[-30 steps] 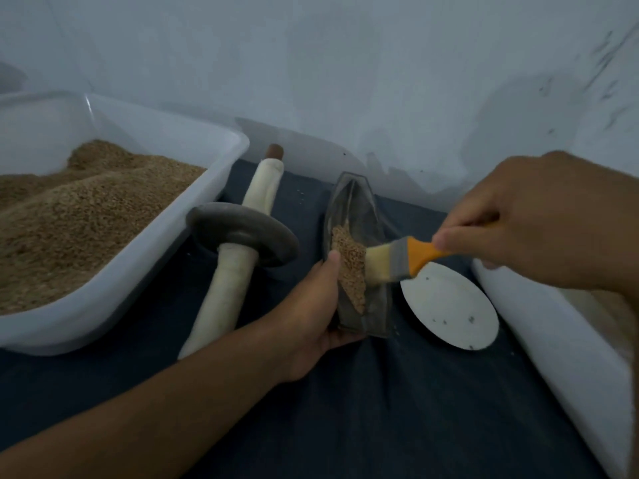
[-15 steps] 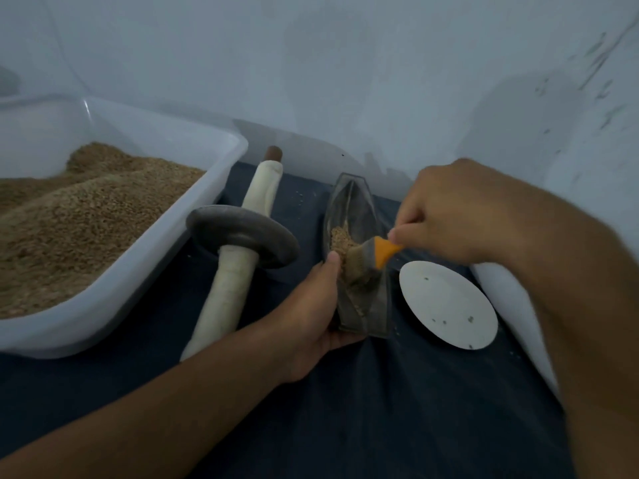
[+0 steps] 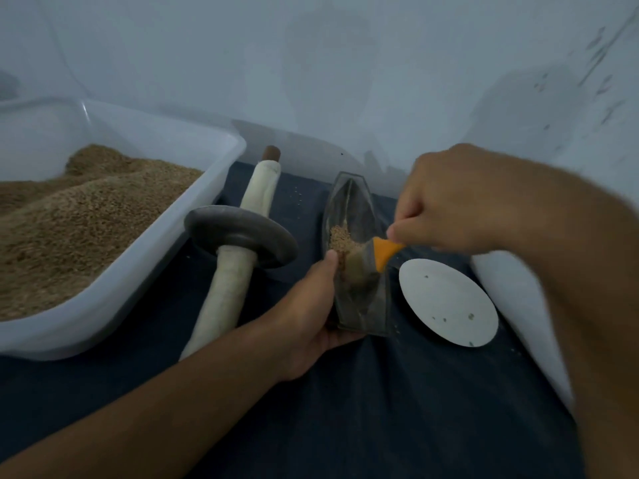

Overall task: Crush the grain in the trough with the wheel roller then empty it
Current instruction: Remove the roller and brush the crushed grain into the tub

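A narrow boat-shaped metal trough lies on the dark cloth with a small heap of grain in its middle. My left hand grips the trough's near left side, thumb on the rim. My right hand holds a small brush with an orange handle; its bristles are down inside the trough just near of the grain. The wheel roller, a grey disc on a long pale wooden handle, lies on the cloth left of the trough, untouched.
A big white plastic tub full of brown grain stands at the left. A white round plate with a few specks lies right of the trough. A second white container's edge runs along the right. White walls close in behind.
My right hand has swung from the right in over the trough, and the brush has gone down into it. The grain heap now looks smaller and sits farther up. The left hand has stayed put.
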### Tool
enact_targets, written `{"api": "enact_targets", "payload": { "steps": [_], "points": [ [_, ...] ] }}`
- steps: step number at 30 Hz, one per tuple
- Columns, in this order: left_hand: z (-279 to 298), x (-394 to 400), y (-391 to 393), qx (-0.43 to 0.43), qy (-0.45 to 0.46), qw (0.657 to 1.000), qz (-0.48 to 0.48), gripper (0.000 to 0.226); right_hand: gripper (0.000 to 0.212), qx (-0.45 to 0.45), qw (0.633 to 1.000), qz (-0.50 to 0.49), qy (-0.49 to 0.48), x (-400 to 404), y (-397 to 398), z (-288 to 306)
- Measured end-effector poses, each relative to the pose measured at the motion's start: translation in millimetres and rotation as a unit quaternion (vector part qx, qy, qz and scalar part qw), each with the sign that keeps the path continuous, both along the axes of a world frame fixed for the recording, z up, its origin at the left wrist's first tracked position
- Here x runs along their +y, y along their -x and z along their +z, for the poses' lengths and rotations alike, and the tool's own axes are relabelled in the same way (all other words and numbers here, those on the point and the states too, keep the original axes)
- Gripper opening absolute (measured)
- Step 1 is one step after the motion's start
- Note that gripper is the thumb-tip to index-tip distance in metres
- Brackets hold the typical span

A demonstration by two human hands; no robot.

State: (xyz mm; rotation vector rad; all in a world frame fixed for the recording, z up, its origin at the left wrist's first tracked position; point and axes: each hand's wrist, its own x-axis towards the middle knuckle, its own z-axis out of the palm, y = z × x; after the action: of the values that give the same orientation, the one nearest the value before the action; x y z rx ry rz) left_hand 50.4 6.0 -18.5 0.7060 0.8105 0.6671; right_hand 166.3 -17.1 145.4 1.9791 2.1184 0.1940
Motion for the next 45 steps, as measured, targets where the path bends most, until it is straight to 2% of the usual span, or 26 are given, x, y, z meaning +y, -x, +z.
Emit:
{"api": "enact_targets", "payload": {
  "steps": [4, 6, 9, 12, 15, 18, 21, 26, 30, 33, 37, 41, 45],
  "points": [
    [-1, 1, 0, -0.007, 0.011, 1.000, 0.002, 0.046, 0.038, -0.028, 0.999, 0.037, 0.023, -16, 9, 4],
    [-1, 1, -1, -0.010, 0.008, 1.000, -0.003, 0.047, 0.029, -0.045, 0.998, 0.041, 0.003, -3, 13, -13],
    [3, 1, -1, -0.009, -0.001, 1.000, -0.008, 0.049, 0.032, -0.007, 1.000, -0.009, -0.029, 13, 3, -23],
    [4, 4, -2, 0.002, 0.001, 1.000, -0.008, 0.049, 0.033, 0.008, 1.000, -0.014, -0.020, -2, -13, -3],
    [5, 6, -3, 0.010, 0.020, 1.000, 0.004, 0.040, 0.035, 0.016, 1.000, 0.023, 0.008, -16, -10, 1],
    [4, 5, -1, 0.013, 0.006, 1.000, -0.006, 0.029, 0.031, 0.012, 1.000, 0.018, -0.007, -4, -7, -20],
    [2, 4, -3, 0.040, -0.035, 0.998, -0.020, 0.043, 0.029, 0.043, 0.998, -0.015, -0.032, 5, -22, -29],
    [6, 7, -10, 0.082, -0.051, 0.995, -0.022, 0.049, 0.036, 0.095, 0.995, -0.010, -0.016, -5, -37, -32],
    [12, 4, -9, 0.097, -0.062, 0.993, 0.000, 0.052, 0.037, 0.104, 0.994, -0.004, -0.018, -11, -37, -33],
    [24, 2, -4, 0.078, -0.059, 0.995, 0.003, 0.048, 0.037, 0.129, 0.991, -0.006, -0.031, -18, -39, -23],
    [45, -7, 4, 0.053, -0.056, 0.997, -0.013, 0.048, 0.035, 0.113, 0.993, 0.007, -0.046, -31, -36, -2],
    [74, -17, 13, 0.031, -0.085, 0.995, -0.035, 0.046, 0.028, 0.132, 0.988, 0.018, -0.071, -47, -28, 30],
    [107, -25, 28, 0.001, -0.108, 0.994, -0.032, 0.040, 0.030, 0.156, 0.984, 0.040, -0.079, -63, -13, 68]
  ]
}}
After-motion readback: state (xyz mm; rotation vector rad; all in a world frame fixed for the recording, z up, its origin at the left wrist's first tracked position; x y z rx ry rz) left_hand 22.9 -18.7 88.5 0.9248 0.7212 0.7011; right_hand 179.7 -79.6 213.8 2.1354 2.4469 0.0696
